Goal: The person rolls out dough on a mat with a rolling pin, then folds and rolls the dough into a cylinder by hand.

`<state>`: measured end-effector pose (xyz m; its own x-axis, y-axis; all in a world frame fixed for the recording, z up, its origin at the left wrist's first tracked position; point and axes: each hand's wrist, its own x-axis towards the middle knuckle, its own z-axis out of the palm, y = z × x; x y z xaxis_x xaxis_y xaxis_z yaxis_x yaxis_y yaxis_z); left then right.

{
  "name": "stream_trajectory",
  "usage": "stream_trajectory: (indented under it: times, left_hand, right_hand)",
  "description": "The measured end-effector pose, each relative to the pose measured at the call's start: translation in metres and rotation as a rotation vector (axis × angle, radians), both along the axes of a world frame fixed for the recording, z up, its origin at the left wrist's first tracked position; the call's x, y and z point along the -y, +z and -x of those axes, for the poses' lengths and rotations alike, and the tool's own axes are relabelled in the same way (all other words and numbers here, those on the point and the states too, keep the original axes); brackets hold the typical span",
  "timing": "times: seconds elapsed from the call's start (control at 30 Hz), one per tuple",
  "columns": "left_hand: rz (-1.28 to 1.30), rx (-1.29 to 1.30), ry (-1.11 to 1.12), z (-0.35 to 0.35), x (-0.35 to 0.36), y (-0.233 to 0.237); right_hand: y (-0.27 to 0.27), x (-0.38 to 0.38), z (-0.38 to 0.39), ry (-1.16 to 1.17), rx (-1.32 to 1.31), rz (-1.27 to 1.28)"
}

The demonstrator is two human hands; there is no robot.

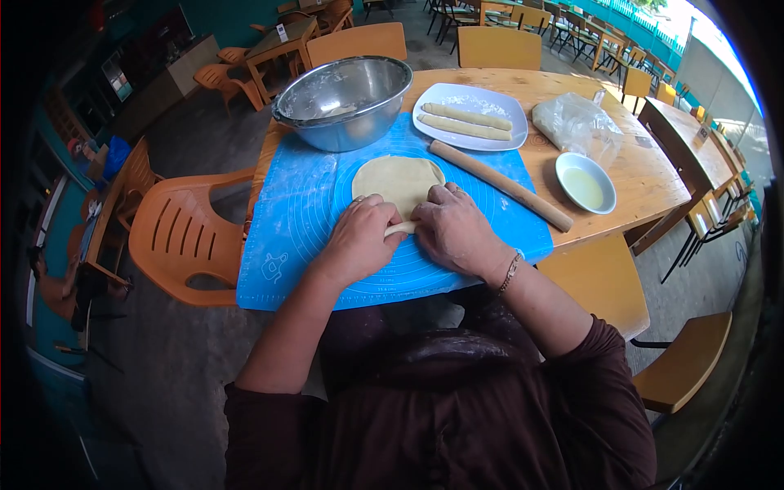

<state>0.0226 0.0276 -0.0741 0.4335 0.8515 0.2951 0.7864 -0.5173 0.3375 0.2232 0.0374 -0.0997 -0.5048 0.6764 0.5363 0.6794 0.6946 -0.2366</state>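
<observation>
A flat round sheet of dough (pixel 398 181) lies on the blue silicone mat (pixel 286 220), its near edge rolled into a thin tube. My left hand (pixel 362 232) is closed on the left part of that rolled edge, fingers curled over it. Beside it, my right hand (pixel 454 227) is curled over the right part, knuckles up. A short pale piece of the roll shows between the two hands; the rest is hidden beneath the fingers. Just beyond my right hand, a wooden rolling pin (pixel 500 186) rests slantwise on the mat.
Behind the mat stand a metal mixing bowl (pixel 347 122) and a white plate (pixel 516 135) with two rolled dough sticks (pixel 465 126). To the right are a clear plastic bag (pixel 576 122) and a small bowl (pixel 586 183) of pale liquid. An orange chair (pixel 184 233) stands left; a person sits farther left.
</observation>
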Motion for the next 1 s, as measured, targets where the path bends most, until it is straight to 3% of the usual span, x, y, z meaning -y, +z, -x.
stream_trajectory:
  times: [0.13, 0.27, 0.37, 0.47, 0.57, 0.63, 0.77, 0.83, 1.0]
  left_hand:
    - [0.279, 0.113, 0.026, 0.000, -0.002, 0.011]
    - [0.302, 0.144, 0.011, -0.003, 0.005, 0.016]
    - [0.342, 0.051, 0.020, -0.006, 0.010, 0.021]
    - [0.173, -0.001, -0.062, -0.002, 0.008, 0.013]
    - [0.213, -0.024, -0.055, -0.003, 0.008, 0.015]
    - [0.415, 0.109, 0.028, -0.007, 0.011, 0.020]
    - [0.198, -0.027, -0.031, -0.010, 0.019, 0.017]
    - [-0.042, -0.072, -0.101, -0.008, 0.019, 0.012]
    - [0.011, -0.040, -0.099, -0.009, 0.030, 0.018]
  right_hand:
    - [0.006, 0.006, -0.003, 0.001, -0.026, 0.124]
    - [0.012, 0.013, -0.006, 0.033, -0.076, 0.246]
    - [0.006, 0.013, -0.010, 0.030, 0.002, 0.198]
    - [0.010, 0.016, -0.011, 0.021, 0.017, 0.196]
    - [0.012, 0.015, -0.011, 0.038, 0.009, 0.234]
    - [0.010, 0.017, -0.011, 0.055, -0.029, 0.252]
    - [0.008, 0.017, -0.014, 0.085, 0.002, 0.184]
    - [0.012, 0.021, -0.015, 0.073, 0.007, 0.169]
    - [0.013, 0.027, -0.019, 0.074, 0.025, 0.154]
